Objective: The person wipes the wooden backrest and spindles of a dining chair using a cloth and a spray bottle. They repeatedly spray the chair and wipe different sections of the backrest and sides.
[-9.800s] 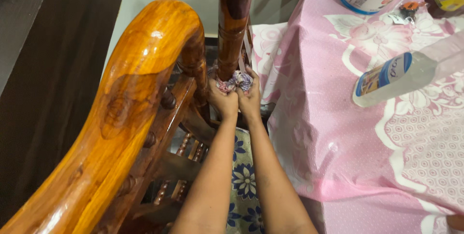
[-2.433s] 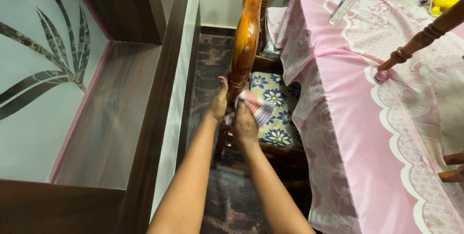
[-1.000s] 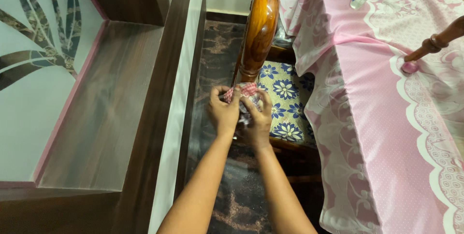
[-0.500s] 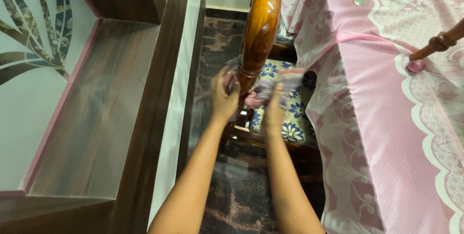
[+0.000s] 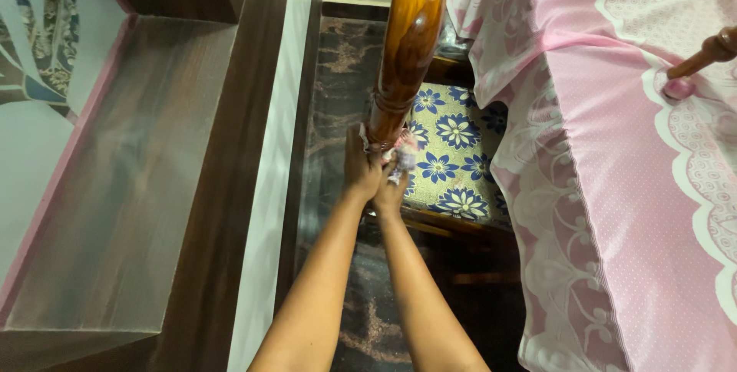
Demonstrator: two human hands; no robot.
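From the head camera, looking down, both arms reach forward to the shiny wooden chair back (image 5: 407, 42). The 2 hands meet low on it, where the turned wood gets thin.

The left hand (image 5: 359, 171) is closed around that thin part, with a small cloth (image 5: 404, 155) bunched against the wood. The right hand (image 5: 390, 191) is right beside the left one, touching it, and its fingers are curled on the same cloth. The cloth looks pale with a little pink pattern, and most of it is hidden by the fingers.

I think the cloth is soft and light, so it will fold and slip easily. It is best held bunched up in the fingers, pressed tight on the wood. The polished wood looks hard, smooth and slippery.

Just behind the hands is the chair's seat cushion (image 5: 453, 157), yellow with blue flowers. To the right hangs a pink tablecloth (image 5: 614, 188) with white flowers. A dark wooden leg (image 5: 710, 51) lies on top of it. To the left is a brown wooden shelf (image 5: 130, 165). The floor (image 5: 345, 57) is dark stone.
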